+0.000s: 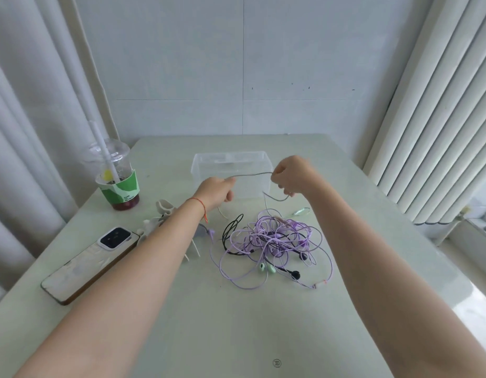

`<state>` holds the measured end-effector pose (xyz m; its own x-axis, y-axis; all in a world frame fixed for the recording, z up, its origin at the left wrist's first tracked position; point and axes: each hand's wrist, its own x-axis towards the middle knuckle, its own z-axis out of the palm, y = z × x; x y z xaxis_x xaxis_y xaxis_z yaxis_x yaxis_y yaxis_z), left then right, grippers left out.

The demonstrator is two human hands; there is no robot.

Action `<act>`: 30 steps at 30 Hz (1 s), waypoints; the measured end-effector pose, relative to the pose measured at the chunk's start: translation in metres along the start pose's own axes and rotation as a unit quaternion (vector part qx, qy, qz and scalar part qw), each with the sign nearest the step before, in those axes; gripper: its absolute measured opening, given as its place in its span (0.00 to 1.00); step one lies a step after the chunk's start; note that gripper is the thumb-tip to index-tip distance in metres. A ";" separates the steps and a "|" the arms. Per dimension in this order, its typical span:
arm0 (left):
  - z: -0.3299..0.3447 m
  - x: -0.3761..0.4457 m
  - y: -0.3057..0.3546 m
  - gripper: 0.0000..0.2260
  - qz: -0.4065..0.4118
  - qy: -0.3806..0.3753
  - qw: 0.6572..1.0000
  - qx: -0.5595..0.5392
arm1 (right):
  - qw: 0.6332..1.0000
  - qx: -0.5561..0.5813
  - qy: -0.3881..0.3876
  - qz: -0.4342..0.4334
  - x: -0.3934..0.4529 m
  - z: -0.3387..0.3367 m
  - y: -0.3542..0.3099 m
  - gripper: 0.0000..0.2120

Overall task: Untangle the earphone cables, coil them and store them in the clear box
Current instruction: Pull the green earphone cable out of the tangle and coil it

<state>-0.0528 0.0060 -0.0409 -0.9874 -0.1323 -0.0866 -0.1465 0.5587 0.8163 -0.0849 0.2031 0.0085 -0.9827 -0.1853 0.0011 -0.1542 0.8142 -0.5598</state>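
Clear box (209, 166): open-topped, at the table's (181, 323) far middle; no contents visible.
Drink cup (117, 181): lidded, with straw, dark liquid at bottom.
Pale cable (251, 175): stretched in the air before the box, left hand (217, 190) and right hand (292, 173) each pinching an end.
Tangled earphones (274, 241): on the table below the hands.

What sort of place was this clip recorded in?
Probably a home or small office room, at a pale table against a plain wall. Pleated curtains hang on both sides, and personal items lie about: a smartphone and an iced drink cup with a straw.
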 end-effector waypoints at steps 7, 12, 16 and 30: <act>0.013 -0.008 0.010 0.19 -0.019 -0.067 0.966 -0.250 | 0.967 0.239 -0.038 0.082 -0.012 -0.004 0.017 0.21; 0.020 -0.025 0.040 0.13 0.044 -0.069 0.964 -0.255 | 0.893 0.428 -0.132 0.045 -0.020 -0.009 0.001 0.20; 0.014 -0.038 0.054 0.13 0.061 -0.070 0.962 -0.255 | 0.867 0.481 -0.131 0.026 -0.021 -0.014 -0.012 0.19; -0.009 -0.038 0.033 0.15 0.019 -0.100 0.950 -0.296 | 0.902 0.427 -0.049 -0.023 -0.024 -0.007 -0.023 0.04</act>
<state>-0.0195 0.0221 -0.0050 -0.9916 0.0704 -0.1085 -0.1092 -0.0065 0.9940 -0.0589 0.1925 0.0271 -0.9570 -0.2900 -0.0100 -0.0170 0.0905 -0.9958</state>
